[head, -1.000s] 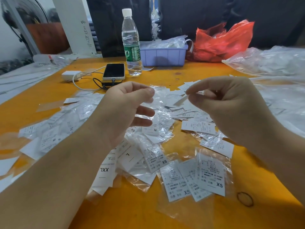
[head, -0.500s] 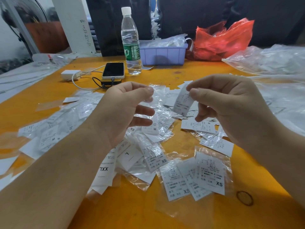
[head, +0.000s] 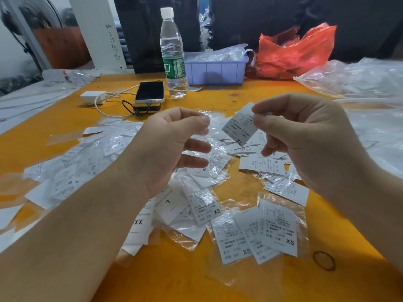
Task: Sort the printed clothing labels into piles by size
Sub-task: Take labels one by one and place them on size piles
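XL label [head: 239, 125] pinched in right hand [head: 305, 136], left hand [head: 172, 144] beside it above scattered labels [head: 277, 227].

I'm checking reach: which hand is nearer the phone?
Left. The left hand hangs just in front of the phone, slightly to its right. The right hand is farther off to the phone's right, pinching a label.

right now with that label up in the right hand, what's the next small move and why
Probably read it and carry it to its size group. The right hand pinches a label printed XL, while the near pile reads XS, so it doesn't belong there. No XL pile is clearly visible; it may need a new spot.
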`<state>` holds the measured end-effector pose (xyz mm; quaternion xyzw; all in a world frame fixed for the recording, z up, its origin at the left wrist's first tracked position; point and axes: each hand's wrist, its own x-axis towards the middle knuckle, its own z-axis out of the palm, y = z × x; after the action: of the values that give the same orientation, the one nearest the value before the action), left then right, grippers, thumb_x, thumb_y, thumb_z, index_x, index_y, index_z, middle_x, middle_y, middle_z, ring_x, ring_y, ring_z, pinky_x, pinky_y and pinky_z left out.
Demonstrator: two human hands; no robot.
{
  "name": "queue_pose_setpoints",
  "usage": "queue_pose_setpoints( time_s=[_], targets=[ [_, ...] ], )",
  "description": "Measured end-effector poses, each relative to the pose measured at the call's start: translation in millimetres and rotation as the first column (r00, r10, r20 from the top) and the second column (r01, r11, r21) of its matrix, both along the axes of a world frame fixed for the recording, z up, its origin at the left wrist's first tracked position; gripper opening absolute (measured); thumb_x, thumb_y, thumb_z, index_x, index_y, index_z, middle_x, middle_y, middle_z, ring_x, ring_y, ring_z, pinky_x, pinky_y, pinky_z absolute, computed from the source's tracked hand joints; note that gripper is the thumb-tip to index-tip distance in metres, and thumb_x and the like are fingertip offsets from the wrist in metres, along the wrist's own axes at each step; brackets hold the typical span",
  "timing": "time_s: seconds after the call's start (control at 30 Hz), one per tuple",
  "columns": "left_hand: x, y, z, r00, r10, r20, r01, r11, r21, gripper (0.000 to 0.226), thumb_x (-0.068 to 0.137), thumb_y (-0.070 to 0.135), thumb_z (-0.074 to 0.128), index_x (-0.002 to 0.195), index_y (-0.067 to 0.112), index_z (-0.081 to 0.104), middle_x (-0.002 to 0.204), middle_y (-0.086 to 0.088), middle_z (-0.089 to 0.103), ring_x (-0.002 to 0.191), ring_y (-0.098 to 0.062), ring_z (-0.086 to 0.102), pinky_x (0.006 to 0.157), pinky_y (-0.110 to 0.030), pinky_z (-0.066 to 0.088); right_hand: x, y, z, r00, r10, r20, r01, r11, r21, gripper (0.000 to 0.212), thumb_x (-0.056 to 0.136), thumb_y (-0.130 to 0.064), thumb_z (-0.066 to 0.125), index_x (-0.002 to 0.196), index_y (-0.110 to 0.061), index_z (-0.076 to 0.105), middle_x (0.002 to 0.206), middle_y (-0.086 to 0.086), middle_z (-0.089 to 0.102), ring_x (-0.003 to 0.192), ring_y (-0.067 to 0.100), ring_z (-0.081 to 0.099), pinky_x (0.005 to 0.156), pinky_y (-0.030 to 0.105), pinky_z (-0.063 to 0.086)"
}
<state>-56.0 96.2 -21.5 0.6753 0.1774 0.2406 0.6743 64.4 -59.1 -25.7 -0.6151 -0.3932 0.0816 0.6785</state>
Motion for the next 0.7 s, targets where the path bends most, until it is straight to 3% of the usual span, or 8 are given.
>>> queue_pose_setpoints(
  time_s=[0.17, 0.7],
  targets=[
    [-0.3, -4.2, 0.1, 0.998, -0.064, -0.010, 0.064, 0.998, -0.008, 0.007, 0.089, 0.015, 0.064, 0.094, 0.011, 0.067, 0.082, -0.004, 0.065, 0.063, -0.016, 0.065, 0.047, -0.027, 0.052, 0.8, 0.1, -1.2, 0.999, -0.053, 0.009, 0.053, 0.999, -0.007, 0.014, 0.086, -0.006, 0.070, 0.084, -0.019, 0.074, 0.056, -0.011, 0.062, 0.048, 0.010, 0.052, 0.051, 0.024, 0.052],
    [-0.3, -7.7, -1.0, 0.984, -0.151, -0.096, 0.150, 0.989, -0.011, 0.012, 0.084, 0.019, 0.068, 0.095, 0.014, 0.067, 0.085, -0.003, 0.069, 0.070, -0.016, 0.067, 0.051, -0.027, 0.053, -0.3, 1.1, -3.1, 0.999, 0.001, -0.042, -0.003, 0.999, -0.038, 0.018, 0.084, -0.004, 0.070, 0.091, -0.020, 0.074, 0.058, -0.012, 0.063, 0.049, 0.008, 0.053, 0.050, 0.022, 0.051]
  ],
)
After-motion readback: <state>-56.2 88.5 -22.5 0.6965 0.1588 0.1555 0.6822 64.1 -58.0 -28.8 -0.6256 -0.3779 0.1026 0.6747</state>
